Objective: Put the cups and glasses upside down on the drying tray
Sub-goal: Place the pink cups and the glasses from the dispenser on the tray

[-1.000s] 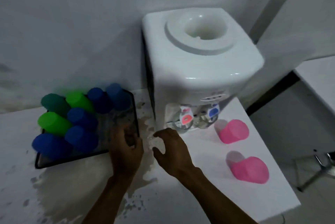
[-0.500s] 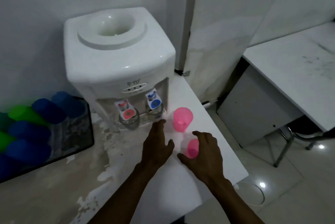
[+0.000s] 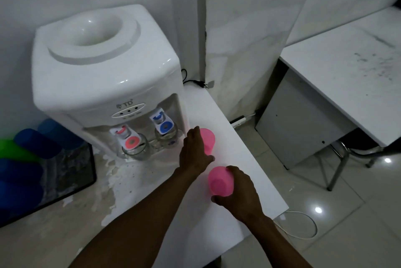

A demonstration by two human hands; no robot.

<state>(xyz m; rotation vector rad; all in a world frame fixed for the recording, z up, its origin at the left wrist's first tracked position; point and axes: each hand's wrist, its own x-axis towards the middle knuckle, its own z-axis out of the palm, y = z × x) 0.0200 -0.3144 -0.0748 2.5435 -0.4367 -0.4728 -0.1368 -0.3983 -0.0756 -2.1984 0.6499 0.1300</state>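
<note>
"Hands first: what has each got?" asks the desk.

"Right hand (image 3: 240, 194) wraps its fingers round the near pink cup (image 3: 220, 184), tipped with its base towards the camera, at five o'clock in the frame. Left hand (image 3: 194, 155) lies against the far pink cup (image 3: 209, 139), fingers stretched along its side, thumb beneath; a closed grip cannot be confirmed."

"And the drying tray?"

"Drying tray (image 3: 92, 172) sits at nine o'clock on the counter (image 3: 230, 142), well apart from both pink cups, bearing blue and green cups (image 3: 32, 144). Between them stands a white water dispenser (image 3: 104, 77), two clear glasses (image 3: 135, 151) under its taps."
</note>
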